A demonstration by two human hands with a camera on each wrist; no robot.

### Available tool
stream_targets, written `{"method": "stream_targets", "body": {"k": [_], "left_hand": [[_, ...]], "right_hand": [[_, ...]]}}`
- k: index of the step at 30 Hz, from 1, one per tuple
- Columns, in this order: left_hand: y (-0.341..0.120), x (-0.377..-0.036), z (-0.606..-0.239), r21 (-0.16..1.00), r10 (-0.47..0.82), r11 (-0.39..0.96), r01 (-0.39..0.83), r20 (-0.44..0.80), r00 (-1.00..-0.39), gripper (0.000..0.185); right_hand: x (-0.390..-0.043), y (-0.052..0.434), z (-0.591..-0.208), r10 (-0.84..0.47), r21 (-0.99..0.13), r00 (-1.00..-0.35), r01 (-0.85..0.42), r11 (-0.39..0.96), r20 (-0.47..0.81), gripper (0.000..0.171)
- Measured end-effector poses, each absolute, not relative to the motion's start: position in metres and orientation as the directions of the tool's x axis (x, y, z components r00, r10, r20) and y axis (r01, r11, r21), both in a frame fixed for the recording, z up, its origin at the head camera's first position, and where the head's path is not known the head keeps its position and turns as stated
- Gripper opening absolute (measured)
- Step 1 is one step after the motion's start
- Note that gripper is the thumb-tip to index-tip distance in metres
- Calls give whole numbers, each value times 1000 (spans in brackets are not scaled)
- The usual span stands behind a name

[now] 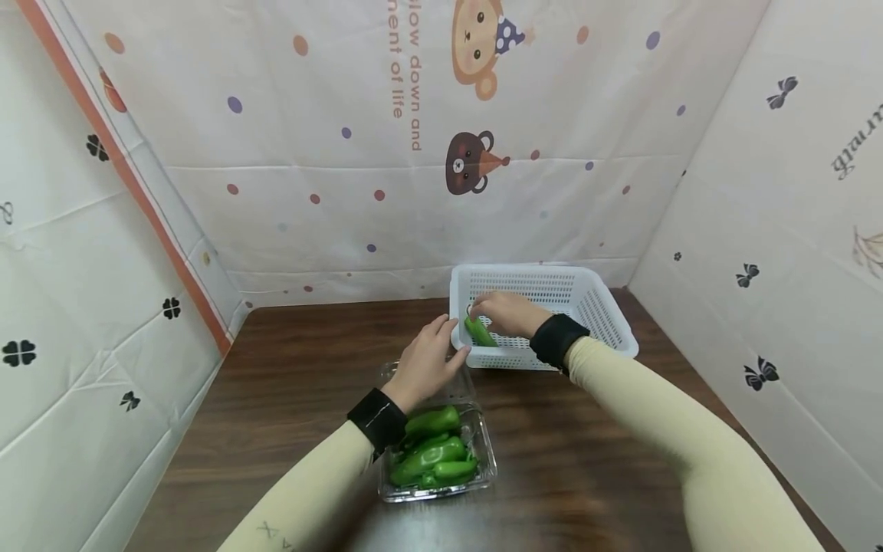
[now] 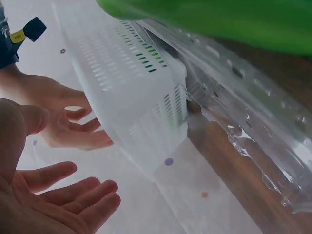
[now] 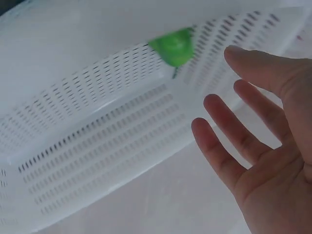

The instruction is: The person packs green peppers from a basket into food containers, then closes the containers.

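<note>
Counting one pepper point(image 1: 479, 333) in basket point(image 1: 607, 318) — four in tray point(image 1: 483, 468).

Head view: bright, even, diffuse light; shadows under the arms on the dark brown wooden desk point(image 1: 290, 360) are soft and faint. Wide-angle distortion bends the printed cloth walls at the edges. Faint glare on the clear plastic clamshell box point(image 1: 483, 452). Left wrist view: washed-out whites, a blurred green pepper point(image 2: 234, 19) very close to the lens. Right wrist view: overexposed, the white perforated plastic basket point(image 3: 97, 146) soft, fingers point(image 3: 219, 151) slightly blurred.
</note>
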State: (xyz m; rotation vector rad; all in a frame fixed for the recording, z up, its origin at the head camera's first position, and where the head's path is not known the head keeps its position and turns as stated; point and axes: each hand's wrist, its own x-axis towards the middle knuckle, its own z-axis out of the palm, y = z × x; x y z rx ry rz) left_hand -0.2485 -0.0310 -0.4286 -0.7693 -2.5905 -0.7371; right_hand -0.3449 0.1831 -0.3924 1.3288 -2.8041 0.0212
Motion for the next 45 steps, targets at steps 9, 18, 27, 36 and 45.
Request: {"method": "stream_targets", "body": {"k": [9, 18, 27, 36, 45], "left_hand": [[-23, -260, -428, 362, 435, 746, 558, 369, -821, 49], [-16, -266, -428, 309, 468, 763, 569, 343, -814, 41], [-5, -272, -433, 266, 488, 782, 563, 300, -820, 46], [-4, -275, -438, 251, 477, 791, 557, 315, -820, 41], [-6, -279, -438, 253, 481, 789, 561, 316, -818, 46]], "right_hand": [[-362, 180, -398, -767, 126, -618, -786, 605, -175, 43], [-367, 172, -410, -731, 159, -620, -783, 602, -285, 50], [-371, 176, -416, -714, 158, -640, -765, 624, -284, 53], [-390, 191, -434, -785, 192, -601, -797, 573, -150, 28], [-409, 209, -447, -765, 215, -627, -776, 593, -149, 18]]}}
